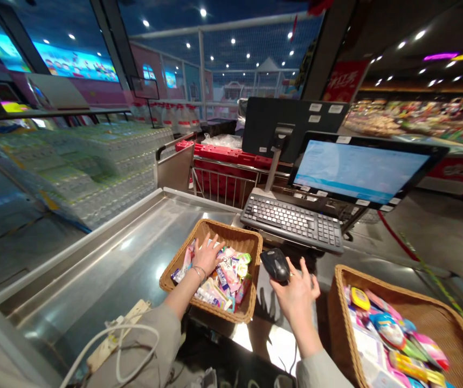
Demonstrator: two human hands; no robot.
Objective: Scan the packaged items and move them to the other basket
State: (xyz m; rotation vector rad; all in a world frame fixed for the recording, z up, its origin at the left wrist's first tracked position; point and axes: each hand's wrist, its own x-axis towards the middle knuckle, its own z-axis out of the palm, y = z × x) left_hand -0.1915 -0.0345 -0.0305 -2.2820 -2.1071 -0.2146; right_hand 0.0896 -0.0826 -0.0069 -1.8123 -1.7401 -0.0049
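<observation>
At lower centre, the left hand (pixel 206 254) lay, fingers apart, on wrapped sweets (pixel 231 270) in a wicker basket (pixel 237 236), while just rightward the right hand (pixel 298 293) pinched a black mouse (pixel 275 264) in its grip.

Rough wicker basket (pixel 237 235), glossy plastic mouse (pixel 275 263), shiny metal counter (pixel 134 237).

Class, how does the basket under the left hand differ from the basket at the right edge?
The left basket lies wholly within the picture; the right basket is cut off. The left hand rests in the left basket; no hand is in the right basket. The left basket holds mostly wrapped packets; the right basket holds bulkier pieces, such as a yellow one. Both are brown, woven and hold colourful goods.
</observation>
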